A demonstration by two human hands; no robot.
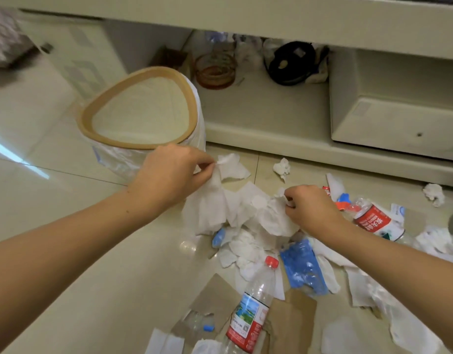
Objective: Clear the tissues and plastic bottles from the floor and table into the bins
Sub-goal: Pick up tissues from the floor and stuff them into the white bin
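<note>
Tissues [235, 210] white, crumpled, pinched by both hands, heaped on floor [118, 251]

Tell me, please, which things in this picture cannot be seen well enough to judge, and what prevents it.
Head view only:
- Floor under the tissue pile: covered by tissues and both hands.
- Right hand: its fingertips are buried in tissue.
- Red-capped bottle: its base is cut off by the bottom edge.
- Shelf clutter: dark and blurred.
- Bin: its bottom is too washed out to tell what lies there.
</note>
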